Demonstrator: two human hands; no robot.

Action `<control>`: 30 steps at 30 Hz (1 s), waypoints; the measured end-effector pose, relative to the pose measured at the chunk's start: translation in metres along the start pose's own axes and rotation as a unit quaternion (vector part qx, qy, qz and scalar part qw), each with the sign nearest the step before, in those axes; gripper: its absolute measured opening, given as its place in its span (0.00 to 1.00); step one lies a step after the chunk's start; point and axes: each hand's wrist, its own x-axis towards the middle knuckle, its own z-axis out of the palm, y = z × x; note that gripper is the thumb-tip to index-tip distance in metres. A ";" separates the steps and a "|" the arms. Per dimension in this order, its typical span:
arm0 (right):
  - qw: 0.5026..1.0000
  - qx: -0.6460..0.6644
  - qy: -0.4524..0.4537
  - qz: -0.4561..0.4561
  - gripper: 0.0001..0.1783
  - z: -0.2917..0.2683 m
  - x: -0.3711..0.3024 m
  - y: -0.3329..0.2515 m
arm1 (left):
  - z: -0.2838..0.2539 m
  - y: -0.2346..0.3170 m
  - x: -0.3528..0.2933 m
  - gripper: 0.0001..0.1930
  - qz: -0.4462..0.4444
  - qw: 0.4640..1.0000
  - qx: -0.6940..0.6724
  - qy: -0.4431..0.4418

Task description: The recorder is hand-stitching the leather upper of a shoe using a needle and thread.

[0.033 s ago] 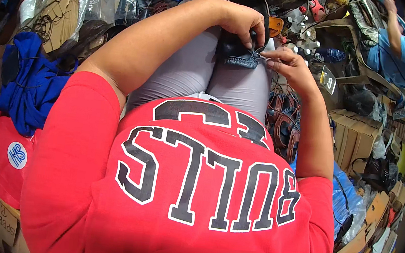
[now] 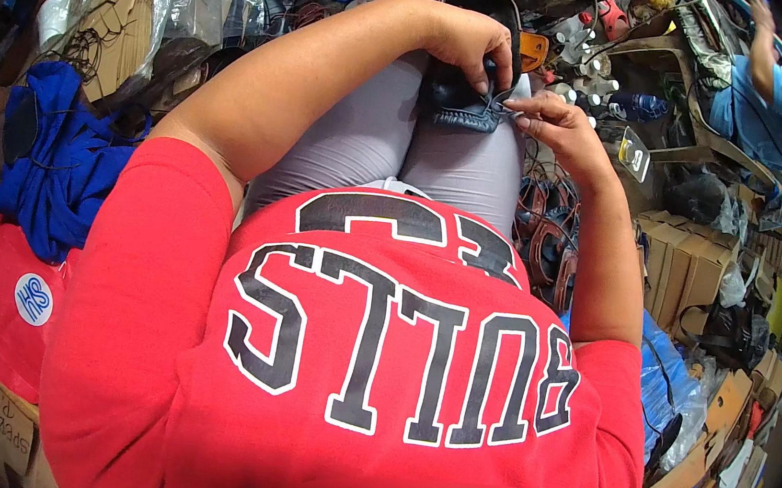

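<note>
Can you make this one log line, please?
left hand: grips shoe | right hand: at shoe's edge | shoe: on lap | at left: blue cloth

The shoe (image 2: pixel 442 91) is black and the trousers (image 2: pixel 355 134) are grey. The shirt (image 2: pixel 316 351) is red, with black lettering (image 2: pixel 434 374) edged in white. A cloth (image 2: pixel 54 157) is deep blue, the cartons (image 2: pixel 682 268) brown.

Red tee (image 2: pixel 142 351), short plain sleeves (image 2: pixel 159 208). Chest print: big black block lettering (image 2: pixel 433 374), white outline, slightly arched. More black block characters (image 2: pixel 370 215) nearer the hem, same outline. Trousers (image 2: pixel 355 139) grey, creased at the hips. Hands (image 2: pixel 559 125) bare, forearms too.
</note>
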 end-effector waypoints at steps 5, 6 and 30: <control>0.997 0.066 -0.020 -0.019 0.14 -0.002 0.006 0.012 | 0.004 -0.004 0.000 0.15 0.008 0.999 0.015 0.037; 0.997 0.066 -0.019 -0.019 0.14 -0.001 0.006 0.014 | 0.004 -0.004 0.000 0.15 0.009 0.999 0.021 0.033; 0.978 -0.123 0.134 -0.100 0.10 0.028 -0.003 -0.002 | 0.025 0.007 -0.027 0.16 0.031 0.939 0.129 0.318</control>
